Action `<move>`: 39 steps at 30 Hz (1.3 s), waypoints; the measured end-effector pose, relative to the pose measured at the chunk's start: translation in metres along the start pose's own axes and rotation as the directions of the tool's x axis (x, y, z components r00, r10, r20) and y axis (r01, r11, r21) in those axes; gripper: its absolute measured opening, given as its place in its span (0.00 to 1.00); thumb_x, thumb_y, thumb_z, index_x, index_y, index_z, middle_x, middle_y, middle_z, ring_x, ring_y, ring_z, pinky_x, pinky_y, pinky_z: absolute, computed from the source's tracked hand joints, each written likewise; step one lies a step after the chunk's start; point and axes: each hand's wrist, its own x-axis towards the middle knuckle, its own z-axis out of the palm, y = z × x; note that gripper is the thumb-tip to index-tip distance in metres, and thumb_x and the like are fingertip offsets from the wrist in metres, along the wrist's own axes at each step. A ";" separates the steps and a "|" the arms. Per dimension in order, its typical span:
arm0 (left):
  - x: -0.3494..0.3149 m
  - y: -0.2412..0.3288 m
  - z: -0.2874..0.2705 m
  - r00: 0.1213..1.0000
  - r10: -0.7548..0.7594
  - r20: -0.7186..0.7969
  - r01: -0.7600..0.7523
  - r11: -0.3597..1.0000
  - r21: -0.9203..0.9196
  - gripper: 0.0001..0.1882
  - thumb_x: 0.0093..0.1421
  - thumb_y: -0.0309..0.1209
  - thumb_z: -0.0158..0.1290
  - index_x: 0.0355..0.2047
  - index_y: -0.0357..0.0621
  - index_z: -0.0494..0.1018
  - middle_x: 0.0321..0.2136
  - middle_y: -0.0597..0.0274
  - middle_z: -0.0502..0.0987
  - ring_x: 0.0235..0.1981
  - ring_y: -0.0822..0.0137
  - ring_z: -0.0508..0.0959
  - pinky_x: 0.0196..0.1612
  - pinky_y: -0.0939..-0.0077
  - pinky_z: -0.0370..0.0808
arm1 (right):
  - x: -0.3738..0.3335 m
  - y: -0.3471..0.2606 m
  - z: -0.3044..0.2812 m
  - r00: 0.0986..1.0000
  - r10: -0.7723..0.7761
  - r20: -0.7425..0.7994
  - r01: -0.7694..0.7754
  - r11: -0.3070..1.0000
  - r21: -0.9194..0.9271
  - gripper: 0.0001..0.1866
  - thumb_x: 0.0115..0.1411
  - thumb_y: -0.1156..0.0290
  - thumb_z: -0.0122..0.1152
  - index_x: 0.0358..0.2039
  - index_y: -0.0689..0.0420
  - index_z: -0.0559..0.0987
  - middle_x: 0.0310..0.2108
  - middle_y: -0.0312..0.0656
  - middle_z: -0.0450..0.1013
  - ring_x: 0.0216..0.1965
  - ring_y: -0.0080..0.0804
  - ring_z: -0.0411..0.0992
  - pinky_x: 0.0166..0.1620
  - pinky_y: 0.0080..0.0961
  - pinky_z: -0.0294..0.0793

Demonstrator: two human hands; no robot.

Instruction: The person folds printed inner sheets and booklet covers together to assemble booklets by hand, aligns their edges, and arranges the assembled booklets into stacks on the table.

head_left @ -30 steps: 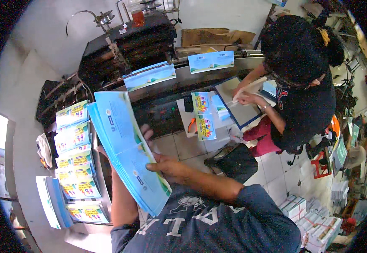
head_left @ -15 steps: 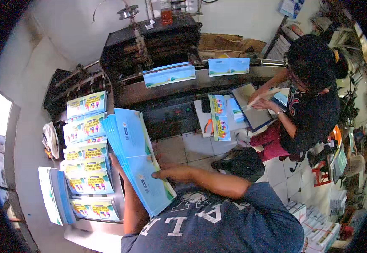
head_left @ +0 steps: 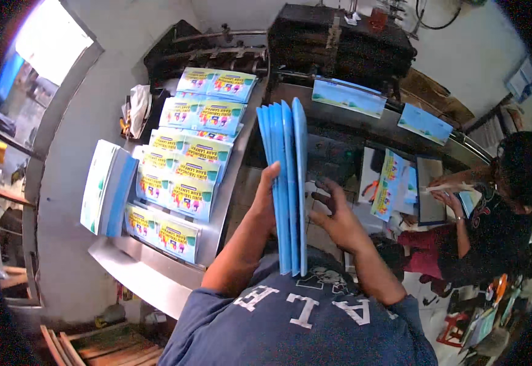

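Observation:
Upright in front of my chest, seen nearly edge-on, is a stack of light blue printed sheets (head_left: 287, 183), split into several thin bundles. My left hand (head_left: 266, 198) grips its left side, thumb lying along the outer bundle. On the other side, my right hand (head_left: 339, 216) is beside the stack with fingers spread and curved; it holds nothing. To the left, overlapping piles of colourful yellow-and-blue printed covers (head_left: 195, 161) lie in rows on a metal table (head_left: 229, 204). A thick stack of white-and-blue sheets (head_left: 108, 189) stands at that table's left edge.
A dark machine (head_left: 339, 49) stands at the back, with blue printed sheets (head_left: 349, 97) on the ledge before it. At right, a seated person (head_left: 492, 213) handles papers over a dark-edged board (head_left: 429, 189). Wooden slats (head_left: 107, 348) are at lower left.
My view has swung left. The blue sheets have turned from face-up to upright and edge-on. My right hand has come off their face, its fingers now spread beside them.

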 end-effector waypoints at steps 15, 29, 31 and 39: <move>0.010 -0.017 0.017 1.000 -0.003 0.002 0.003 0.999 0.048 0.36 0.57 0.52 0.52 0.58 0.47 0.55 0.44 0.56 0.69 0.43 0.63 0.73 0.44 0.64 0.74 | 0.000 0.006 -0.010 0.990 -0.112 0.086 0.113 0.994 -0.001 0.40 0.54 0.57 0.63 0.60 0.62 0.56 0.55 0.46 0.63 0.57 0.33 0.60 0.60 0.31 0.58; 0.023 -0.022 0.014 0.996 -0.043 -0.083 0.057 0.984 0.168 0.51 0.52 0.52 0.57 0.64 0.42 0.41 0.49 0.54 0.66 0.46 0.63 0.70 0.48 0.66 0.70 | 0.003 -0.003 -0.017 0.982 -0.145 0.120 0.137 0.988 0.071 0.37 0.53 0.59 0.64 0.58 0.63 0.59 0.52 0.50 0.66 0.55 0.39 0.64 0.60 0.34 0.60; 0.024 -0.022 0.009 0.999 -0.023 -0.033 0.028 0.986 0.165 0.51 0.52 0.52 0.57 0.65 0.42 0.40 0.48 0.55 0.66 0.45 0.64 0.70 0.45 0.67 0.72 | 0.002 -0.010 -0.015 0.984 -0.151 0.096 0.142 0.986 0.090 0.39 0.52 0.58 0.66 0.58 0.63 0.60 0.52 0.50 0.66 0.56 0.40 0.63 0.60 0.34 0.59; 0.018 -0.020 0.011 0.998 -0.029 -0.061 0.038 0.988 0.147 0.44 0.56 0.50 0.53 0.63 0.44 0.43 0.51 0.51 0.63 0.47 0.57 0.71 0.44 0.62 0.74 | 0.001 -0.001 -0.014 0.980 -0.159 0.118 0.161 0.987 -0.006 0.39 0.51 0.66 0.65 0.60 0.61 0.57 0.53 0.42 0.63 0.55 0.30 0.62 0.60 0.29 0.59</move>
